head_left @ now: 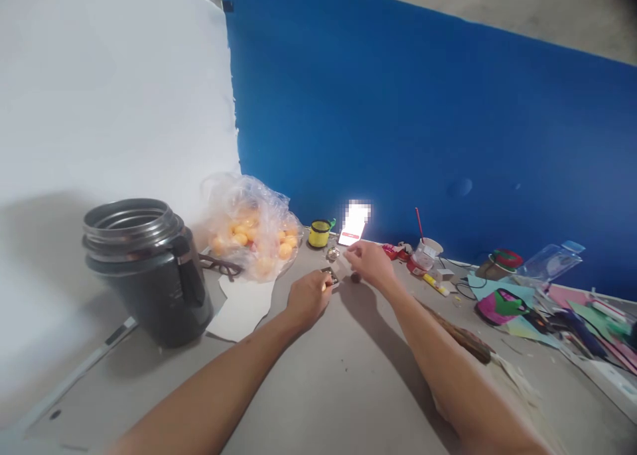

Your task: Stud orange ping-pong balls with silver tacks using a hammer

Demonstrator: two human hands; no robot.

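My left hand is closed, with its fingers round a small dark rectangular object with shiny spots; its exact kind is too small to tell. Just to the right and a little farther off is my right hand, its fingertips drawn together. Whatever they pinch, if anything, cannot be made out. Between the hands lies a small pale flat piece. A small dark round thing sits on the table under my right hand. Beyond my left hand there is a small shiny round object.
A large grey flask stands open at left, near glasses and white paper. Behind are a bag of orange fruit, a yellow mesh pot and a lit phone. A paper cup, glue stick and clutter fill the right.
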